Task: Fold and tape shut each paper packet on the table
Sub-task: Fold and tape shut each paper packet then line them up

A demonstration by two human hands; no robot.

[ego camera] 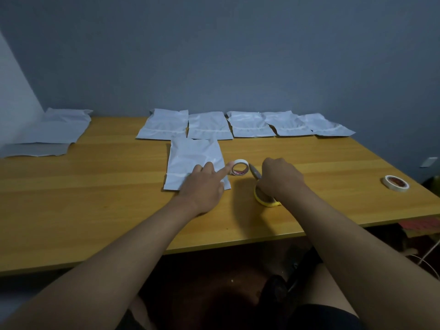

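A white paper packet (192, 153) lies flat on the wooden table (95, 186) in front of me. My left hand (204, 184) rests on its lower right corner, with the index finger stretched out and touching a small roll of white tape (240, 167) that stands on edge just right of the packet. My right hand (281, 177) grips yellow-handled scissors (254, 173), whose grey blades point up and left toward the roll. The yellow handles show below the hand.
Several more white packets (209, 126) lie in a row along the table's far edge by the wall. A larger pile of packets (59, 129) sits at the far left. A second tape roll (396, 183) lies flat near the right edge.
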